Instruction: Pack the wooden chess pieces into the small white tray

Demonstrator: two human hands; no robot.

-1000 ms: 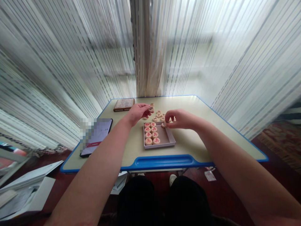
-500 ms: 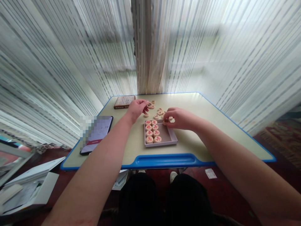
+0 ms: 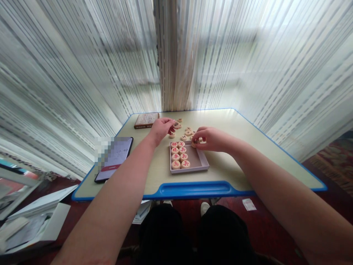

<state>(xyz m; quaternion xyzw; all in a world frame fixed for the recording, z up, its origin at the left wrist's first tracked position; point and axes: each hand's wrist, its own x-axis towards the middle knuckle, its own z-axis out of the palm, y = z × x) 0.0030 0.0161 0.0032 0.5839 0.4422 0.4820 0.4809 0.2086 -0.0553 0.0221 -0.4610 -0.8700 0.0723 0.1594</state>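
Between the fingers of my left hand (image 3: 163,129) is a Chinese chess piece (image 3: 176,125) with a black character, held above the table behind the box. My right hand (image 3: 208,138) pinches another Chinese chess piece (image 3: 194,143) at the far edge of the shallow open box (image 3: 196,169); the fingers partly hide that piece. Two columns of pieces with red characters (image 3: 175,156) stand along the left side of the box. Beyond the box, several loose pieces with dark characters (image 3: 188,133) lie scattered between my hands.
A brown patterned box lid (image 3: 146,120) rests at the back left of the table (image 3: 237,165). A tablet (image 3: 117,158) lies at the left edge. The blue pen groove (image 3: 194,188) runs along the front. Striped curtains (image 3: 110,55) hang behind, and an open white box (image 3: 35,224) is on the floor.
The view has shifted slightly. Both hands keep nearly the same places, each still holding its chess piece. The pieces in the box look unchanged.
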